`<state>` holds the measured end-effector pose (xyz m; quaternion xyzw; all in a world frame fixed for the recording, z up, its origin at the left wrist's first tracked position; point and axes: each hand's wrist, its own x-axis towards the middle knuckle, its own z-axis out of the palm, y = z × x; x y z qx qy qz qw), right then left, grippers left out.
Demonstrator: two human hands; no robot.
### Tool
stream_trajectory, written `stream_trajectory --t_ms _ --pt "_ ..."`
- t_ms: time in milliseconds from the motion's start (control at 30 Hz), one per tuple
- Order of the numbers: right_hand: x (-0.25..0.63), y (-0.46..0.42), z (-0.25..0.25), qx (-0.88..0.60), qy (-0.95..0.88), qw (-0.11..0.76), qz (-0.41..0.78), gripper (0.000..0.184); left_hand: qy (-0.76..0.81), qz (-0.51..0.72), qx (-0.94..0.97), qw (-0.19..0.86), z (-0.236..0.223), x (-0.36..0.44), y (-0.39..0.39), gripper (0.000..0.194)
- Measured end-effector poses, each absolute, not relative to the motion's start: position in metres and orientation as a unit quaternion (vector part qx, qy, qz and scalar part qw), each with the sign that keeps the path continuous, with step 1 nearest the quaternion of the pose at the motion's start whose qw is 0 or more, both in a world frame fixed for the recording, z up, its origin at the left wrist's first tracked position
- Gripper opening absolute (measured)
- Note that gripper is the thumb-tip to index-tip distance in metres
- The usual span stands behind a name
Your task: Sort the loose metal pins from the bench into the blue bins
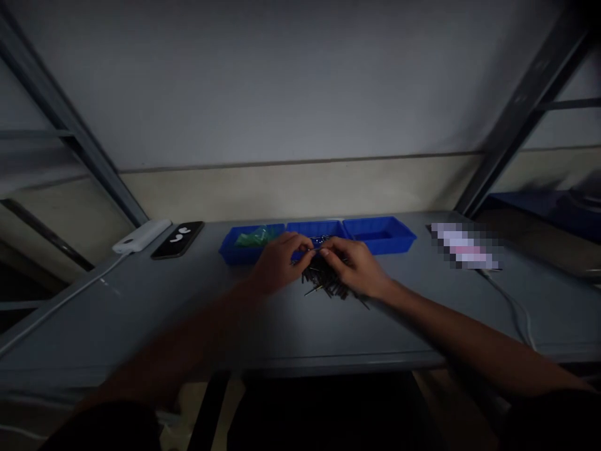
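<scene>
Dark slim metal rods point(331, 285) lay heaped near-side of three blue plastic bins point(389, 246), many seemingly left | left hand point(282, 262), right hand point(357, 266) pinched one small thin piece point(317, 249) above | finished count indiscernible

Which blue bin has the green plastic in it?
The leftmost bin; green plastic shows in it, but in neither the middle bin nor the rightmost bin.
</scene>
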<state>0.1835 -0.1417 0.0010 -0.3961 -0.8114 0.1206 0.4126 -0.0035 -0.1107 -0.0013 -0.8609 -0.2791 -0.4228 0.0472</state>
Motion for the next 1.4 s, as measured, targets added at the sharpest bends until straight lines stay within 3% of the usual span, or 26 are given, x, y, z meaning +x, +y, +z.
stream_trajectory --t_ms 133,533,800,1000,1233,1400 --pt "0.191 -0.136 0.002 -0.406 -0.806 0.427 0.063 0.027 -0.297 -0.405 -0.865 0.013 0.007 0.003 -0.097 0.01" --pt "0.192 -0.136 0.0 -0.366 -0.848 0.383 -0.021 0.016 -0.271 -0.348 -0.898 -0.001 0.005 -0.006 -0.106 0.015" --pt "0.203 -0.134 0.01 -0.427 -0.793 0.433 -0.016 0.021 -0.329 -0.321 -0.888 0.014 0.007 -0.024 -0.104 0.018" --pt "0.217 -0.114 0.005 -0.473 -0.757 0.444 -0.078 0.025 -0.342 -0.275 -0.899 -0.004 -0.005 -0.023 -0.102 0.017" --pt "0.225 -0.096 0.003 -0.533 -0.74 0.381 -0.153 0.022 -0.318 -0.212 -0.924 -0.01 -0.024 -0.013 -0.11 0.031" --pt "0.219 -0.099 -0.001 -0.553 -0.758 0.286 -0.194 0.025 -0.341 -0.202 -0.918 -0.001 -0.027 -0.005 -0.116 0.039"
